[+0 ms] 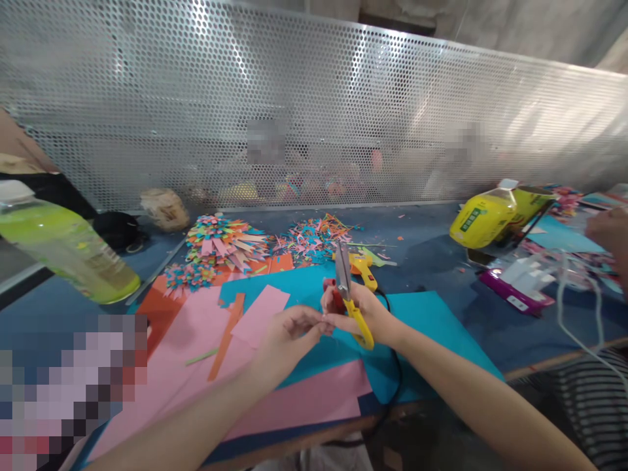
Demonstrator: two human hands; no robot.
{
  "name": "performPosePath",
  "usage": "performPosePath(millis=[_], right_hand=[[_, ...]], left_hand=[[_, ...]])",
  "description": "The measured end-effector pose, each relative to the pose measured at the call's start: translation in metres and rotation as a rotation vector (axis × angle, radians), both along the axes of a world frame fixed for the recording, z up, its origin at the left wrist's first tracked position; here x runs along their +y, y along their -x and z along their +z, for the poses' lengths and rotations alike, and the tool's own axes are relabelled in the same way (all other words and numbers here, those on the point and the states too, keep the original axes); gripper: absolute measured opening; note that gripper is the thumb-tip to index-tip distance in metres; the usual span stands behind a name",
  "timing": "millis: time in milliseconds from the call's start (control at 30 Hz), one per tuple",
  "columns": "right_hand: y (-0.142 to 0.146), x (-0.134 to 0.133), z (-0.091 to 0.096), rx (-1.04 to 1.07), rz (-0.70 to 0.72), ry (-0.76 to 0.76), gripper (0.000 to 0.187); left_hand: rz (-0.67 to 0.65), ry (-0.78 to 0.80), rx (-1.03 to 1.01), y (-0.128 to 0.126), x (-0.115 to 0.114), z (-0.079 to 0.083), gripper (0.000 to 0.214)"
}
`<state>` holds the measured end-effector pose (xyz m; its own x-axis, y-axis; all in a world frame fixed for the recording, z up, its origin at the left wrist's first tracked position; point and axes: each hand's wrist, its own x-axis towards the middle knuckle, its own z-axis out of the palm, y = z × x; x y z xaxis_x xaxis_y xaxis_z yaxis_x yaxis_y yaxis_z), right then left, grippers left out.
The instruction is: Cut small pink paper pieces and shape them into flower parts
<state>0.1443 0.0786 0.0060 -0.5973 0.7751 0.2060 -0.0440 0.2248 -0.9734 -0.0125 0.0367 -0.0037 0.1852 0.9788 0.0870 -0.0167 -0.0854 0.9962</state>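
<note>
My right hand [366, 311] is closed around the yellow and red handles of a pair of scissors [349, 293], blades pointing up and away. My left hand [289, 333] sits just to its left, fingers pinched together right at the scissors; what they pinch is too small to make out. Both hands hover over a blue paper sheet [432, 333] and pink paper sheets [196, 340] on the table. A loose pink rectangle [260, 314] and an orange strip [228, 333] lie to the left of my left hand.
Piles of cut coloured paper pieces [226, 242] lie further back, with a yellow glue gun [363, 265] and its black cord. A green bottle [63, 245] lies at left, a yellow bottle [483, 219] at right. A perforated metal screen [314, 111] walls the back. Another person's hand [611, 235] is at far right.
</note>
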Motion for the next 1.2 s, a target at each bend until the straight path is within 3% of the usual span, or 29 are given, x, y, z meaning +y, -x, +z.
performPosePath(millis=[267, 600, 867, 1200], right_hand=[[0.001, 0.0, 0.004, 0.028, -0.088, 0.055, 0.022], [-0.001, 0.004, -0.005, 0.018, -0.013, 0.008, 0.02], [0.007, -0.001, 0.001, 0.01, -0.185, 0.058, 0.024], [0.01, 0.002, -0.009, 0.168, -0.226, 0.183, 0.032]], left_hand=[[-0.076, 0.022, -0.018, 0.0, -0.002, -0.002, 0.017], [-0.043, -0.005, 0.001, 0.002, -0.003, -0.002, 0.018], [0.045, -0.157, 0.112, 0.001, 0.001, -0.011, 0.014], [0.037, -0.081, 0.086, 0.003, 0.0, -0.004, 0.019]])
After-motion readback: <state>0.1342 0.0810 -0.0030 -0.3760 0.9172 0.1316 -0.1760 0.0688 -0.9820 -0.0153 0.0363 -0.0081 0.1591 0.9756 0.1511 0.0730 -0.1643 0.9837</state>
